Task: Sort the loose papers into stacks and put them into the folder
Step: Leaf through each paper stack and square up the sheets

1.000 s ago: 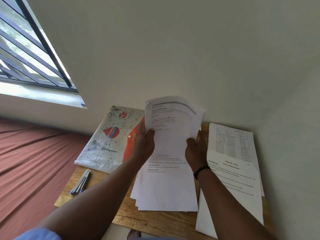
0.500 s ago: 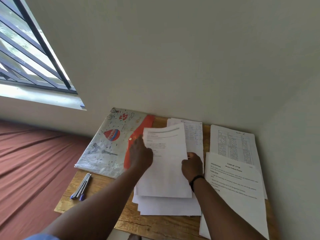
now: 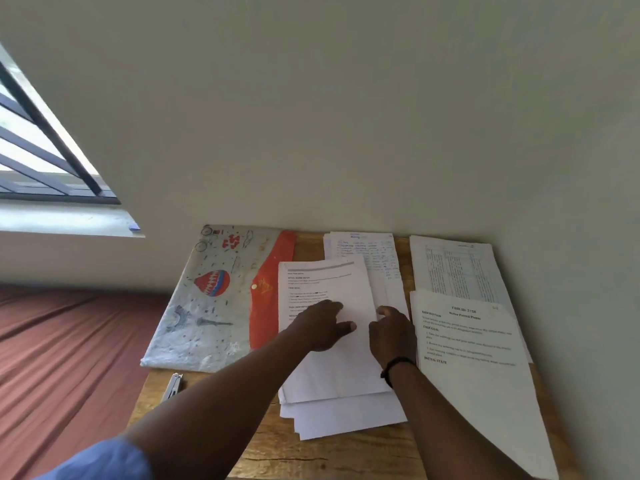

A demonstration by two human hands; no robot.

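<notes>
Sheaf of papers, previously raised, now lies on the counter; left hand and right hand press it flat, gripping nothing. Stacking continues; folder, beside left hand, unfilled.

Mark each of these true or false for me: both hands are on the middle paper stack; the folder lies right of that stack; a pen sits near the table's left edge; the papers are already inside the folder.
1. Both hands, left hand and right hand, rest on the middle stack: true.
2. The folder lies right of it: false, it lies left.
3. A pen sits near the table's left edge: true.
4. Papers are inside the folder: false, they lie on the table.
</notes>
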